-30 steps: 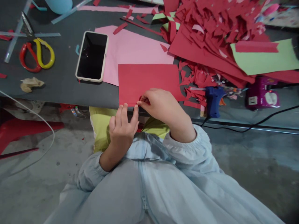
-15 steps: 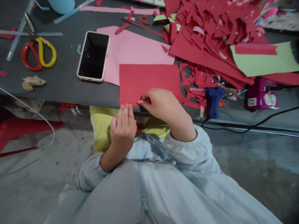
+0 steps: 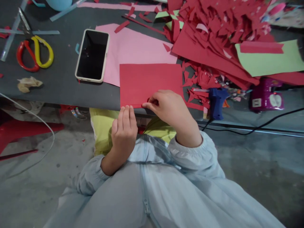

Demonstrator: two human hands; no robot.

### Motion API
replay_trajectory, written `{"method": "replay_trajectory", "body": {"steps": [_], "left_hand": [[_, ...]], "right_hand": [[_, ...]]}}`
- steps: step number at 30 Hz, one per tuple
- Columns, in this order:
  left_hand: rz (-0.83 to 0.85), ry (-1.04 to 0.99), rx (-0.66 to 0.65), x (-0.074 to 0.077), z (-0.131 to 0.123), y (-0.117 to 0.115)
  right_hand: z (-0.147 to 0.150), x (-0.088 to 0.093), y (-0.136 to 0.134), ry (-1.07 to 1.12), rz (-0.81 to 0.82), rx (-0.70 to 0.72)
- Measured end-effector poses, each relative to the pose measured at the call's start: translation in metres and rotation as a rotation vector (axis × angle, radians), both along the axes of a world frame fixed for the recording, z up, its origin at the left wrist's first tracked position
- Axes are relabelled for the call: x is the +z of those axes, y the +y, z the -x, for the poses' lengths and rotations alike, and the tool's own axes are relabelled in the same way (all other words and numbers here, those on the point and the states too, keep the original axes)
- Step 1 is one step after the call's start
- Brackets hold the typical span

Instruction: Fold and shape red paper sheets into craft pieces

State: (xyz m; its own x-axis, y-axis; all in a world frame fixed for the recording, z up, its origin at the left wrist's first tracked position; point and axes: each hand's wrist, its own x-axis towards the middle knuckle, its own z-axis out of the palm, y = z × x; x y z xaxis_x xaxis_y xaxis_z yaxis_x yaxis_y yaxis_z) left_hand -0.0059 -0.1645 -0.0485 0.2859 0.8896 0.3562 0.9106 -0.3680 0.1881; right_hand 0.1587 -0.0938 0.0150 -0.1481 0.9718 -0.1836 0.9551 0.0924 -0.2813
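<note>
"So, position of the red paper sheet (image 3: pixel 148 79)?"

"Centre of the frame, flat on the dark table (image 3: pixel 64 90), its near edge along the table's front edge. It overlaps the lower part of a pink paper sheet (image 3: pixel 140 47)."

"Left hand?"

"My left hand (image 3: pixel 124 133) is just below centre. Fingers straight and pressed together, tips touching the red sheet's near edge toward its lower left corner. Thumb hidden."

"Right hand?"

"My right hand (image 3: pixel 167 106) is curled over the same near edge, farther right. Thumb and index finger drawn close together there; whether I have paper caught between them, I cannot tell."

"Left side of the frame?"

"Smartphone (image 3: pixel 92 55), screen dark, left of the red sheet and partly over the pink one. Scissors (image 3: pixel 37 53) with one red and one yellow handle, upper left."

"And the right?"

"Heap of red paper scraps (image 3: pixel 213 19), upper right. Light green paper (image 3: pixel 288 65) at the right edge, a red strip (image 3: pixel 261 47) lying on it. Blue glue gun (image 3: pixel 216 103) right of centre; beyond it a purple device (image 3: pixel 263 98), type unclear to me."
</note>
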Motion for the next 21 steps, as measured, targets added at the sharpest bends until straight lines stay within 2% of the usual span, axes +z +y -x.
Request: {"method": "replay_trajectory", "body": {"steps": [12, 21], "left_hand": [[-0.033, 0.075, 0.039, 0.0015, -0.0039, 0.0011], [-0.045, 0.1, 0.004, 0.0072, -0.0045, 0.0039]], "right_hand": [[0.0002, 0.0026, 0.0059, -0.037, 0.036, 0.033], [-0.0009, 0.0014, 0.0089, -0.042, 0.057, 0.051]]}}
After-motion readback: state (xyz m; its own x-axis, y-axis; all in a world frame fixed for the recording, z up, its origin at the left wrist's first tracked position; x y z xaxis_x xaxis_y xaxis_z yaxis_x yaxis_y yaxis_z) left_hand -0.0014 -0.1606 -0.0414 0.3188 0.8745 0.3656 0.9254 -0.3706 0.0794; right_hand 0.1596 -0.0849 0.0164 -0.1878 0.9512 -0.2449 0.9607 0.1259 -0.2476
